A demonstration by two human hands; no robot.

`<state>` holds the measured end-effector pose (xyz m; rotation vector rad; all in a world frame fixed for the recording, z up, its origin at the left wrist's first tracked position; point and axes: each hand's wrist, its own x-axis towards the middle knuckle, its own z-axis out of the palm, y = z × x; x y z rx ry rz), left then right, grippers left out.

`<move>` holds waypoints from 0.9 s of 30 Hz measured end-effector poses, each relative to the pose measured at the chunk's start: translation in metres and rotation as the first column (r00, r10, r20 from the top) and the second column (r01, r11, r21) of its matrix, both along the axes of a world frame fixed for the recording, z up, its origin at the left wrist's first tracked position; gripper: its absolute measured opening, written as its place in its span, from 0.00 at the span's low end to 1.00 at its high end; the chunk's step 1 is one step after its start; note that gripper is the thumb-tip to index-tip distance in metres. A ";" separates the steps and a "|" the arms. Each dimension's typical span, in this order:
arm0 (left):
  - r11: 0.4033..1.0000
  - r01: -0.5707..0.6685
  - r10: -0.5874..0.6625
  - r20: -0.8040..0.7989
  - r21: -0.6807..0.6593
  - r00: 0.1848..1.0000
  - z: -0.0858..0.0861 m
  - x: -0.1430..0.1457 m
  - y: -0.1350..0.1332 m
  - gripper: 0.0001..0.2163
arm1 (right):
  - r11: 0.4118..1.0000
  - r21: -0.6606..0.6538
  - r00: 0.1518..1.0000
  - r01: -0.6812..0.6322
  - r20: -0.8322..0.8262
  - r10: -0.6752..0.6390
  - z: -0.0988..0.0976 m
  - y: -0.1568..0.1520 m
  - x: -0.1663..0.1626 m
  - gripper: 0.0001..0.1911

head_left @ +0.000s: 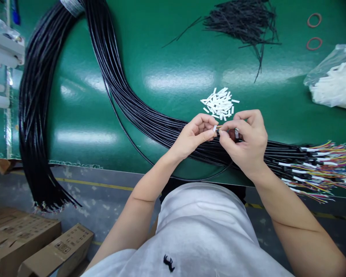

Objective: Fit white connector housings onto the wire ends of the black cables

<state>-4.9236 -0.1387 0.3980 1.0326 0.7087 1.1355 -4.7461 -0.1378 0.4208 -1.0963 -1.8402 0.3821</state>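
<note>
Two bare hands meet over a green desk (173, 73). The left hand (198, 132) pinches a short white tube (215, 128) at its fingertips; the right hand (245, 138) pinches thin coloured wires (218, 126) just beside it. The wires run roughly left to right in the short gap between the hands. A small pale piece shows among the right hand's curled fingers, too small to identify. A single black cable (127, 132) sags in a loop toward the wearer, then rises to the right, passing out of sight behind the right hand. Beneath the hands, a thick black bundle (141, 104) slants from upper left to lower right, its fanned, multicoloured ends (334, 161) pointing right. Just beyond the hands lies a pile of white tubes (220, 102), pointing every way. Farther back are black strips (242, 23), two reddish rings (314, 43) and, at right, a clear bag (337, 79) of white pieces.
</note>
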 end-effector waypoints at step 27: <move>0.997 -0.031 0.034 -0.046 0.064 0.998 0.000 0.001 -0.003 0.12 | 0.995 0.091 0.999 -0.041 0.026 0.038 -0.001 0.000 -0.001 0.07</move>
